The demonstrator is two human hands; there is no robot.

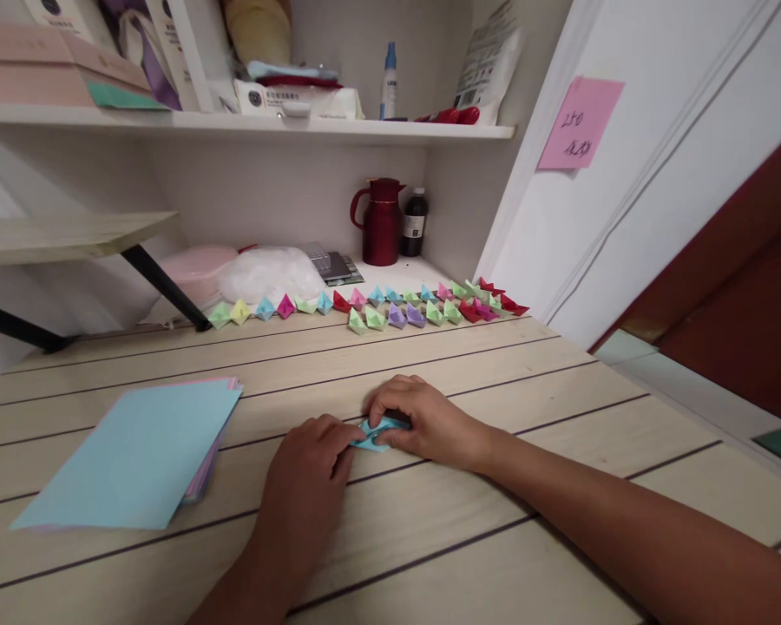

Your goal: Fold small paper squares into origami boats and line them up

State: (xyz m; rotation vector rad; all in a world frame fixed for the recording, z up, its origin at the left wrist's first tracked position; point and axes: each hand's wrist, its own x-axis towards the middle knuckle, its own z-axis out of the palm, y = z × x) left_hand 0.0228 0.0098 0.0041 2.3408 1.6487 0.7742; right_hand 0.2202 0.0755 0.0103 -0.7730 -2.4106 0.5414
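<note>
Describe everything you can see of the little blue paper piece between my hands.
The blue paper piece is light blue and small, and looks like thin paper folded into several slanted facets, with angled edges and a shadowed gap between layers. Its final shape can't be told, as fingers cover parts of it. It is low over the pale, dark-lined tabletop, the left hand holding its left end, the right hand its right.

L hand [309, 462] nr R hand [429, 420], both pinching.
</note>
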